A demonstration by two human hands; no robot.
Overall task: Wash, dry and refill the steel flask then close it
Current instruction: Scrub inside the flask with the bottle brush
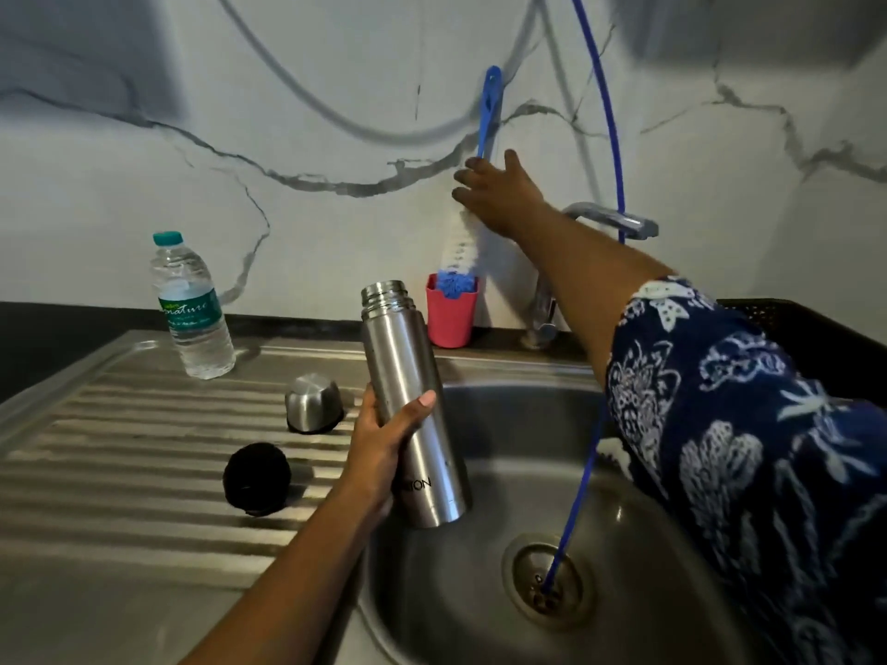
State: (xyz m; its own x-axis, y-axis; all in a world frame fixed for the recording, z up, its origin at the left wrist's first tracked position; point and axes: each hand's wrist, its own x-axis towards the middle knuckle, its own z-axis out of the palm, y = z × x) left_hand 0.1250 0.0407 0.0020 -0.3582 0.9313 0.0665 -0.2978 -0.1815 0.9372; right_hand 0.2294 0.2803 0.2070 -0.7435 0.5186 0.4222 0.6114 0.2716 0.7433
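- left grip point(384, 453): fingers and thumb wrapped round the lower half of the steel flask point(413, 391), thumb across the front.
- flask: near upright, slight tilt, mouth uncapped, held in the air over the left rim of the sink point(504, 472).
- right grip point(494, 194): fingers spread, holding nothing. Fingertips are at the blue handle of the bottle brush point(489, 103); can't tell if they touch it.
- brush stands head-down in the pink cup point(451, 319) at the sink's back edge, near the tap point(609, 218).
- steel cap point(314, 403) and black stopper point(257, 477) lie on the drainboard point(120, 448) toward its sink-side edge.
- water bottle point(194, 309) stands upright near the drainboard's back edge.
- blue hose point(588, 463) hangs into the drain.
- handling, my read: the flask is rigid and smooth-walled, probably light while empty, and slick once wet or soapy.
- hold it with a full wrap low on the body and leave the threaded neck free for the brush. A drop would likely dent it, not break it.
- brush: stiff handle, soft bristles. Take the handle above the bristles.
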